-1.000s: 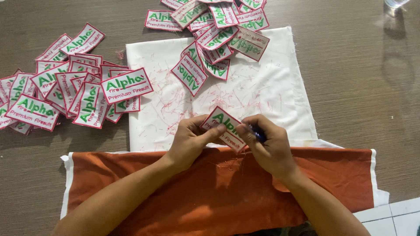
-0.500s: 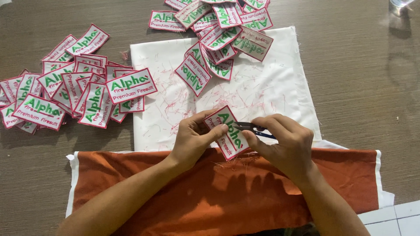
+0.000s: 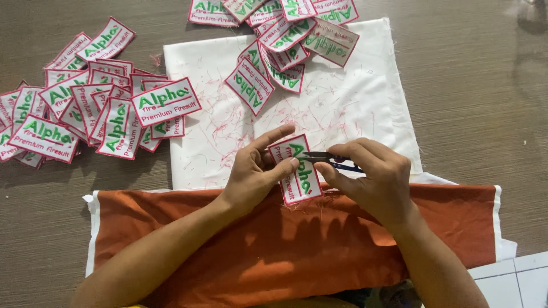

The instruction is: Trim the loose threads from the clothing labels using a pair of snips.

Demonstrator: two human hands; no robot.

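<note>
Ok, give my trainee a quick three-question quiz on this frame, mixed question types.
1. True or false: the left hand holds an embroidered patch by its edge.
2. What does the right hand hold? A) a pen B) thread snips C) a needle
3. Fill in: the larger patch pile lies on the bare table to the ___ of the white cloth.

Key: 1 true; 2 B; 3 left. The snips' tips meet the patch's right edge. Red thread trimmings litter the white cloth, and an orange cloth lies under both forearms.
</note>
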